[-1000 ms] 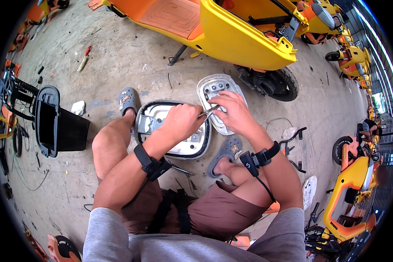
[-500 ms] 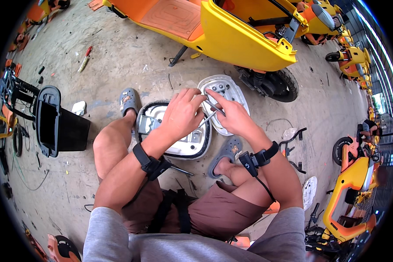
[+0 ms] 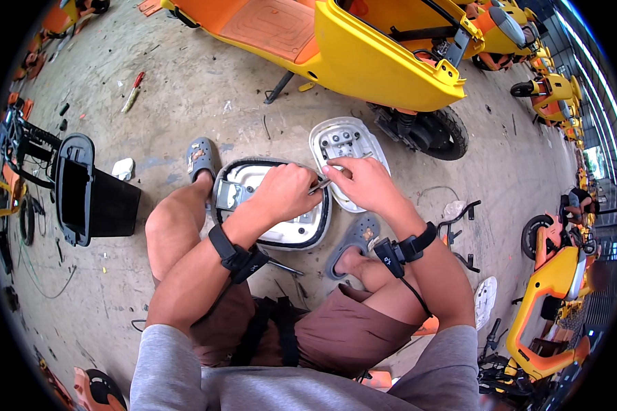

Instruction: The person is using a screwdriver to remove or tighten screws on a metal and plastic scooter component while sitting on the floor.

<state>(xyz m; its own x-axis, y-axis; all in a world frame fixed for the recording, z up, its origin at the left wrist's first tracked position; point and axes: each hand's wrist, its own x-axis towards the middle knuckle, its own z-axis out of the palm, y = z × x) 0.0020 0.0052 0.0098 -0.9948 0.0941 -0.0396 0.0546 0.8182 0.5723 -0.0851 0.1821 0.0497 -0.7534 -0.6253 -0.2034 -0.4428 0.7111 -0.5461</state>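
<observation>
Above the dark-edged scooter seat base (image 3: 253, 235), my left hand (image 3: 286, 194) is curled into a fist around a slim metal piece (image 3: 318, 185), whose end shows beside the fingers. My right hand (image 3: 365, 182) pinches a thin metal rod (image 3: 367, 155) that sticks out past its thumb and forefinger. The two hands almost meet, and I cannot tell whether both metal parts are one tool. White inside, the seat base lies upturned between my feet, a metal bracket (image 3: 230, 195) at its left. A white moulded cover (image 3: 350, 130) lies beyond my right hand.
A yellow and orange scooter (image 3: 370, 61) stands ahead, its wheel (image 3: 447, 133) near the white cover. On the left is a black bin-like box (image 3: 116, 205); a red-handled screwdriver (image 3: 138, 81) lies farther off. Another scooter frame (image 3: 538, 312) stands to the right.
My left fingers, partly spread before, have closed into a fist and come down slightly. The metal rod in my right hand now points away to the upper right.
</observation>
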